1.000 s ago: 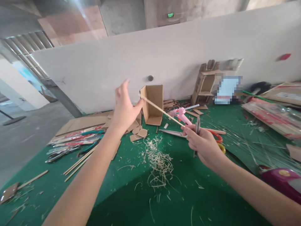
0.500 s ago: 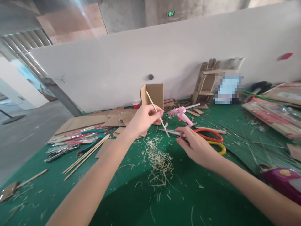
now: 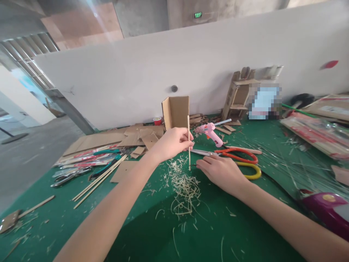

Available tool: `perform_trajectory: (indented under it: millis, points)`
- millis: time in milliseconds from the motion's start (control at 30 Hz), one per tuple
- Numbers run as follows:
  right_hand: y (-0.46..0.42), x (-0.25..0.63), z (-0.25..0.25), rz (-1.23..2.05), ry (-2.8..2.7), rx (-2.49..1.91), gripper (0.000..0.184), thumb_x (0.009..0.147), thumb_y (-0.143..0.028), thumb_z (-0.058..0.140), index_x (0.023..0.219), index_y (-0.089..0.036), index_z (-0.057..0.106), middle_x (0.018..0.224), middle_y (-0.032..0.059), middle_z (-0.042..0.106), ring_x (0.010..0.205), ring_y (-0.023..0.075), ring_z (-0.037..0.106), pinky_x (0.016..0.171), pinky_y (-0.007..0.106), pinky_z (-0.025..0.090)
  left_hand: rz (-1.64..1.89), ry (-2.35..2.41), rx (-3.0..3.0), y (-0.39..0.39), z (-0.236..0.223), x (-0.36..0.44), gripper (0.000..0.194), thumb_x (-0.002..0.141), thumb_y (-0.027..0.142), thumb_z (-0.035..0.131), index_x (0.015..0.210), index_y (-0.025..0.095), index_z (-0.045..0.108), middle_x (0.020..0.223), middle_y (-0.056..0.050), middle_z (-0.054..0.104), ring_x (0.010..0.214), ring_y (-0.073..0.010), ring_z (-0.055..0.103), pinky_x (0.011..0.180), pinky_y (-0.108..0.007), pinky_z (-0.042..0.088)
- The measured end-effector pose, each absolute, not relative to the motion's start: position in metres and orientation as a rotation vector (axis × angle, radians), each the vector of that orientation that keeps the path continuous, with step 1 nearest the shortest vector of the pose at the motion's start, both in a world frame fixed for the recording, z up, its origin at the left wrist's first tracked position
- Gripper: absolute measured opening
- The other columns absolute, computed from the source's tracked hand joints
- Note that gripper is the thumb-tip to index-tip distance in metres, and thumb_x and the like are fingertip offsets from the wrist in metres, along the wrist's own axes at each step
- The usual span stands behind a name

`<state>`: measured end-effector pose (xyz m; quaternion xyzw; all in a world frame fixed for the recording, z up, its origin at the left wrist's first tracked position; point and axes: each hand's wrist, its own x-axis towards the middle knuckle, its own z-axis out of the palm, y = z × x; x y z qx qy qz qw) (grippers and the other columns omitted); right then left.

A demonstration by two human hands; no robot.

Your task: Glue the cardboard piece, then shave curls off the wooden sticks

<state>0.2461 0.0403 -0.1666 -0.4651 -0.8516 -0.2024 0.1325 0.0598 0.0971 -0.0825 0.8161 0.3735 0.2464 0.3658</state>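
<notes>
My left hand (image 3: 174, 142) pinches a thin wooden stick (image 3: 188, 123), held nearly upright above the table. Close by on the right is my right hand (image 3: 221, 171), its fingers closed on a slim grey craft knife (image 3: 193, 165); only the dark tip shows, pointing at the stick's lower end, and whether it touches cannot be told. Curly wood shavings (image 3: 185, 191) lie in a heap under both hands. Behind the right hand rest scissors (image 3: 242, 155) with orange and yellow handles. Beyond the left hand stands a folded cardboard piece (image 3: 178, 111), its lower part hidden.
A pink glue gun (image 3: 211, 134) lies behind the scissors. Cardboard scraps (image 3: 133, 136), wooden sticks (image 3: 100, 182) and pliers (image 3: 109, 169) are at left. A cardboard shelf model (image 3: 238, 96) stands at the back right. A purple tape measure (image 3: 325, 211) sits at the right edge.
My left hand has come down and taken the stick, now turned from slanting to near upright. My right hand has let go of the stick's end and moved left and lower with the knife.
</notes>
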Motion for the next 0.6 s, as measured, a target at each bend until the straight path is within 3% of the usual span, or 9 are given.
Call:
perform_trajectory:
  millis: [167, 300, 600]
  points:
    - [0.039, 0.237, -0.169, -0.632, -2.451, -1.424, 0.017, 0.089, -0.020, 0.040, 0.081, -0.022, 0.055, 0.073, 0.0011, 0.063, 0.072, 0.0158, 0.056, 0.049, 0.027, 0.017, 0.633, 0.924, 1.965, 0.103, -0.086, 0.059, 0.017, 0.075, 0.029, 0.055, 0.086, 0.015, 0.054, 0.084, -0.008, 0.066, 0.075, -0.0166, 0.064, 0.067, -0.030, 0.052]
    - [0.039, 0.233, -0.169, -0.565, -2.511, -1.489, 0.018, 0.089, -0.024, 0.039, 0.080, -0.021, 0.054, 0.069, 0.0007, 0.063, 0.059, 0.0134, 0.056, 0.046, 0.028, 0.013, 0.622, 0.915, 1.911, 0.104, -0.086, 0.058, 0.017, 0.074, 0.027, 0.057, 0.086, 0.016, 0.053, 0.086, -0.008, 0.066, 0.077, -0.0167, 0.065, 0.071, -0.030, 0.052]
    - [0.037, 0.230, -0.166, -0.571, -2.588, -1.526, 0.012, 0.086, -0.022, 0.042, 0.081, -0.022, 0.052, 0.065, -0.0001, 0.062, 0.047, 0.0136, 0.054, 0.043, 0.027, 0.013, 0.620, 0.909, 1.960, 0.101, -0.084, 0.057, 0.017, 0.075, 0.027, 0.054, 0.087, 0.015, 0.054, 0.085, -0.009, 0.066, 0.078, -0.0181, 0.065, 0.069, -0.031, 0.052]
